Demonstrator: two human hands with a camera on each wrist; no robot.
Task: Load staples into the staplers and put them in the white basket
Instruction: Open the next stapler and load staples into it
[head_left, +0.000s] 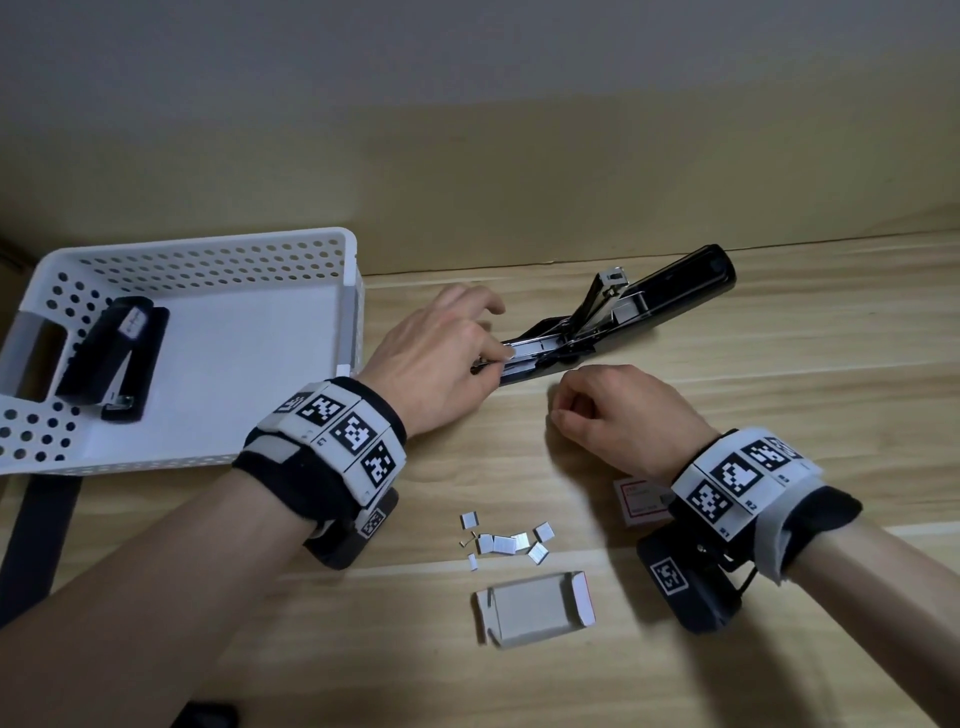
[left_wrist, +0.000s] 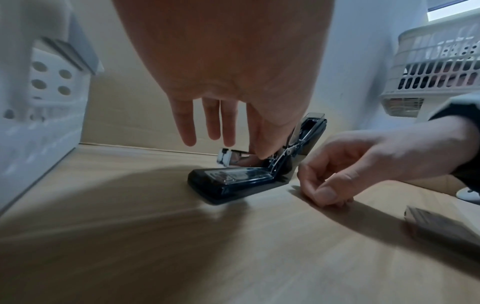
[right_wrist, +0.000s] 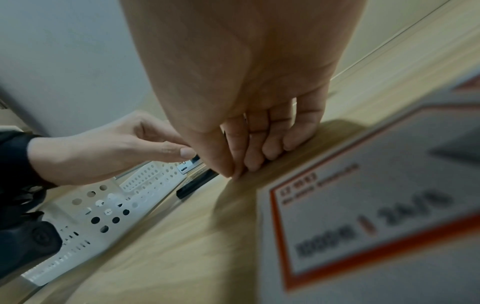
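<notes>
An open black stapler (head_left: 670, 296) lies on the wooden table with its lid swung back and its metal magazine exposed. My left hand (head_left: 493, 353) pinches the front of that magazine between thumb and index finger; in the left wrist view the hand (left_wrist: 259, 154) has its other fingers hanging straight above the stapler's base (left_wrist: 228, 183). My right hand (head_left: 566, 410) rests curled beside the stapler, fingertips (right_wrist: 249, 164) on the table, with nothing visible in it. The white perforated basket (head_left: 208, 244) at the left holds a second black stapler (head_left: 114, 358).
Loose staple pieces (head_left: 506, 543) lie near the table's front, with an opened grey box (head_left: 535, 608) below them. A red-bordered staple box (head_left: 641, 501) sits under my right wrist and looms large in the right wrist view (right_wrist: 376, 205). A wall runs behind the table.
</notes>
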